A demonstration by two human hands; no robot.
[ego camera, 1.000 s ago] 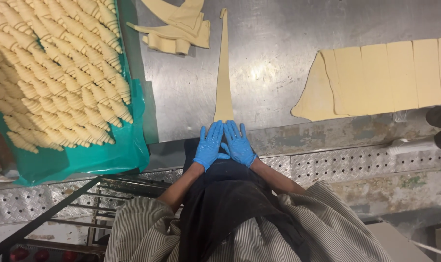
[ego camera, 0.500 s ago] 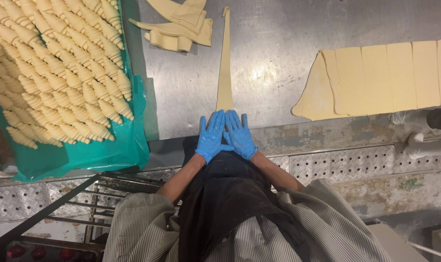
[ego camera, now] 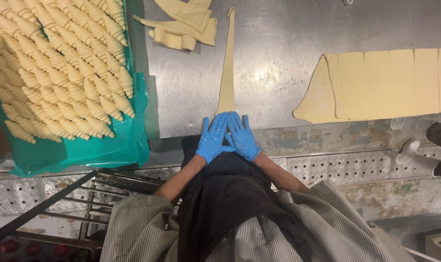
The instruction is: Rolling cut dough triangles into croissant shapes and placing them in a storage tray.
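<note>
A long thin triangle of pale dough (ego camera: 227, 68) lies on the steel table (ego camera: 278, 73), its wide end toward me. My left hand (ego camera: 213, 138) and my right hand (ego camera: 241, 137), both in blue gloves, lie flat side by side with fingers spread, pressing on the wide end of that dough strip at the table's near edge. Neither hand grips anything.
A green-lined tray (ego camera: 84, 150) at the left holds several rows of rolled raw croissants (ego camera: 60, 73). Dough scraps (ego camera: 181, 24) lie at the back. A row of cut dough pieces (ego camera: 385, 82) lies at the right. Another person's white shoes (ego camera: 414, 140) show at the right edge.
Both hands have slid forward along the wide end of the dough strip, fingers spreading flatter; the strip's visible near end is shorter.
</note>
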